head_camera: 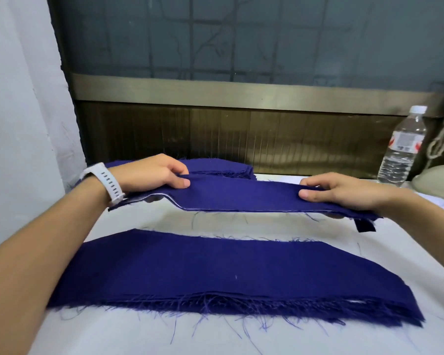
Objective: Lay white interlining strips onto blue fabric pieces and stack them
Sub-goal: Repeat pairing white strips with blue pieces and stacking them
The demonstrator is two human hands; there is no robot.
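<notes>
I hold a long blue fabric piece (241, 197) level above the white table (144, 219), one hand at each end. My left hand (154, 174) pinches its left end, thumb on top. My right hand (344, 190) pinches the right end the same way. A thin white interlining edge (162, 197) shows under the held piece's near side. Below it, close to me, lies a stack of blue fabric pieces (203, 275) with frayed threads along its front edge. Another blue stack (221, 166) sits at the back, partly hidden behind my left hand.
A clear plastic water bottle (401, 147) stands at the back right. Next to it lies a beige cloth bundle (438, 183) with a rope hanging above. A dark wood-and-glass wall panel (241, 124) runs right behind the table. A white watch is on my left wrist.
</notes>
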